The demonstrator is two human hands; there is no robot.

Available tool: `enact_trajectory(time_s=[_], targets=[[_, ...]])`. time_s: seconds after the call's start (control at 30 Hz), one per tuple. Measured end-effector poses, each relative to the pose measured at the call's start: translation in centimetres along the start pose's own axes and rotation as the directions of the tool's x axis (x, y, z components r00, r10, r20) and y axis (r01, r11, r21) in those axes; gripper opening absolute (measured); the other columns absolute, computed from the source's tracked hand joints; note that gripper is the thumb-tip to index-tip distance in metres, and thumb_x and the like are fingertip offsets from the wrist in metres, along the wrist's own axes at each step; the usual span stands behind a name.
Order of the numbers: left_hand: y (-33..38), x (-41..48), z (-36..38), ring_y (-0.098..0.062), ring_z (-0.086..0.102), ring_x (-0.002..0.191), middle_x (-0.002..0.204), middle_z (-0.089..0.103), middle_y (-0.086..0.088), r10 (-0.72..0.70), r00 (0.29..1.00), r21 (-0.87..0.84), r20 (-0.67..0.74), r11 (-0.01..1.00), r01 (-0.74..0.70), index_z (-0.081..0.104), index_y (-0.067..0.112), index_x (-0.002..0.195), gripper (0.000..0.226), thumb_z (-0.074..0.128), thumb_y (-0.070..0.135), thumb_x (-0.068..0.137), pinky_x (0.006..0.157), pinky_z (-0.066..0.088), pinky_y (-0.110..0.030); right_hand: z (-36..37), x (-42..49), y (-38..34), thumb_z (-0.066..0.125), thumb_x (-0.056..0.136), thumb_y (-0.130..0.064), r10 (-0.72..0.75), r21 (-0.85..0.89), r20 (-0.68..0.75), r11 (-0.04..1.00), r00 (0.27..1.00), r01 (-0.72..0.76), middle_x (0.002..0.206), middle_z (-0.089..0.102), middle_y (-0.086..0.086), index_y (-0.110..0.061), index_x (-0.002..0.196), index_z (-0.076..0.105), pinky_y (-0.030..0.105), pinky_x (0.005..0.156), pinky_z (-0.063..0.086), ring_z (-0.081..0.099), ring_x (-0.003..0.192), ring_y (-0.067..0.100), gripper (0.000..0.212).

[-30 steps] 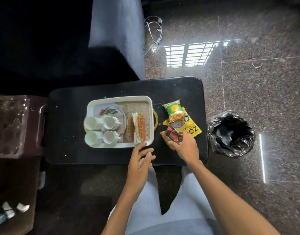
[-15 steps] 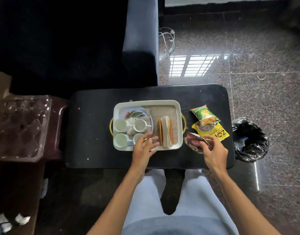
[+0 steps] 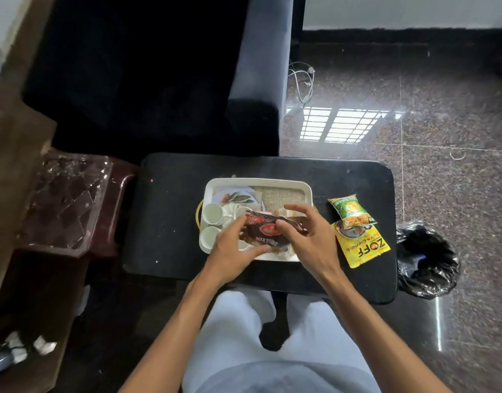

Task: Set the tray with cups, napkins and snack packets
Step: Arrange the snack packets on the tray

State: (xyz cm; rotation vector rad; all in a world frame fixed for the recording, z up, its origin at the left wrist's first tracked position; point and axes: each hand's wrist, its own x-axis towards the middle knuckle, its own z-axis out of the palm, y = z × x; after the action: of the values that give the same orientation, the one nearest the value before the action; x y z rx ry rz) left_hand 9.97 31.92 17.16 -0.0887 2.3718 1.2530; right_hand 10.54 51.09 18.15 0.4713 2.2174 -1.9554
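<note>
- Nearest the camera, the person's lap in pale trousers (image 3: 272, 350) fills the lower middle, with both bare forearms reaching forward over the near edge of the black table (image 3: 170, 222).
- Left hand (image 3: 232, 251): fingers curled around the left end of a dark red snack packet (image 3: 268, 232), thumb underneath, closed on it.
- Right hand (image 3: 315, 239): thumb and forefinger pinch the right end of the same packet; the remaining fingers are spread loosely above it.
- Dark red snack packet: held by both hands just above the near half of the white tray (image 3: 272, 182), over the cups and the folded napkins. Whether it touches anything below cannot be told.
- White tray: sits at the middle of the table, long side parallel to the near edge, a woven mat (image 3: 281, 195) lining its far right part.
- White cups (image 3: 213, 214): grouped in the tray's left half; two show clearly, others are partly hidden by the hands.
- Patterned plate (image 3: 235, 195): lies in the tray's far left corner, behind the cups.
- Yellow snack packet (image 3: 363, 245): flat on the table near its right edge, just right of the tray.
- Green snack packet (image 3: 350, 209): beyond the yellow one, overlapping its far end.
- Black bin bag (image 3: 425, 262): on the floor against the table's right edge.
- Dark sofa (image 3: 159, 80): beyond the table's far edge.
</note>
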Motion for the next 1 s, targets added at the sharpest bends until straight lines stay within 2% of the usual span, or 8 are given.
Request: enact_trajectory(time_s=[0.1,0.23,0.33,0.47,0.6,0.8,0.87,1.0], targets=[[-0.3,0.7,-0.7,0.002,0.067,0.104,0.111,0.073,0.014,-0.036,0.996,-0.043,-0.086,0.999,0.033,0.061,0.033,0.126,0.056,0.086,0.041,0.077,0.089,0.052,-0.016,0.4,1.5,-0.7,0.075,0.088,-0.032,0.004,-0.014,0.102,1.000,0.995,-0.002,0.113,0.071,-0.003,-0.018,0.122,0.066,0.026,0.073,0.062,0.070,0.100,0.007,0.038],[-1.0,1.8,-1.6,0.008,0.068,0.100,0.105,0.074,0.019,-0.123,0.977,-0.205,-0.177,0.975,0.086,0.066,0.029,0.121,0.046,0.083,0.041,0.080,0.076,0.051,-0.005,0.8,3.2,-0.6,0.075,0.081,-0.047,0.037,-0.080,0.300,0.997,0.953,-0.014,0.116,0.067,-0.016,-0.024,0.127,0.062,0.010,0.078,0.050,0.062,0.104,-0.008,0.053],[-1.7,3.0,-2.4,0.005,0.069,0.100,0.108,0.075,0.015,-0.145,0.976,-0.278,-0.162,0.956,0.096,0.065,0.024,0.124,0.050,0.084,0.041,0.080,0.076,0.053,-0.006,2.1,4.1,0.1,0.080,0.079,-0.038,0.082,-0.167,0.342,0.986,0.936,-0.025,0.120,0.067,-0.011,-0.022,0.127,0.061,0.020,0.087,0.050,0.060,0.107,-0.002,0.054],[-2.9,4.9,-4.0,0.005,0.068,0.098,0.108,0.072,0.016,-0.125,0.978,-0.234,-0.170,0.969,0.084,0.061,0.028,0.121,0.047,0.082,0.044,0.081,0.077,0.056,-0.010,5.4,5.3,0.9,0.078,0.084,-0.029,0.078,-0.177,0.176,0.983,0.981,-0.046,0.115,0.072,-0.004,-0.017,0.125,0.064,0.035,0.092,0.056,0.066,0.105,0.010,0.044],[-5.4,7.9,-6.0,-0.009,0.072,0.098,0.104,0.076,0.008,-0.151,0.966,-0.295,-0.209,0.952,0.085,0.070,0.030,0.102,0.016,0.078,0.033,0.088,0.085,0.061,-0.030,9.4,7.5,1.7,0.078,0.085,-0.026,0.127,-0.137,0.040,0.983,0.991,-0.121,0.115,0.070,-0.006,-0.018,0.123,0.060,0.034,0.091,0.057,0.066,0.104,0.010,0.043],[-8.4,14.3,-7.8,-0.008,0.072,0.093,0.095,0.075,0.012,-0.205,0.958,-0.309,-0.202,0.941,0.136,0.069,0.033,0.093,0.009,0.072,0.024,0.092,0.084,0.058,-0.029,15.2,12.1,2.9,0.076,0.086,-0.035,0.175,-0.207,-0.118,0.958,0.977,-0.196,0.095,0.057,-0.028,-0.024,0.110,0.056,0.006,0.070,0.043,0.055,0.087,-0.014,0.033],[-9.5,16.2,-8.1,-0.004,0.071,0.090,0.093,0.073,0.015,-0.216,0.955,-0.285,-0.201,0.946,0.154,0.069,0.032,0.095,0.007,0.072,0.025,0.093,0.083,0.058,-0.029,16.6,13.7,3.6,0.076,0.086,-0.034,0.163,-0.250,-0.142,0.948,0.976,-0.194,0.094,0.056,-0.024,-0.024,0.109,0.056,0.002,0.066,0.040,0.054,0.084,-0.013,0.032],[-12.3,19.1,-7.8,-0.011,0.072,0.093,0.096,0.074,0.008,-0.258,0.954,-0.254,-0.153,0.943,0.214,0.069,0.023,0.100,0.006,0.070,0.025,0.094,0.084,0.059,-0.033,18.2,16.3,5.9,0.075,0.087,-0.029,0.173,-0.321,-0.186,0.920,0.967,-0.226,0.109,0.065,-0.003,-0.013,0.114,0.062,0.024,0.083,0.049,0.059,0.097,0.011,0.034]])
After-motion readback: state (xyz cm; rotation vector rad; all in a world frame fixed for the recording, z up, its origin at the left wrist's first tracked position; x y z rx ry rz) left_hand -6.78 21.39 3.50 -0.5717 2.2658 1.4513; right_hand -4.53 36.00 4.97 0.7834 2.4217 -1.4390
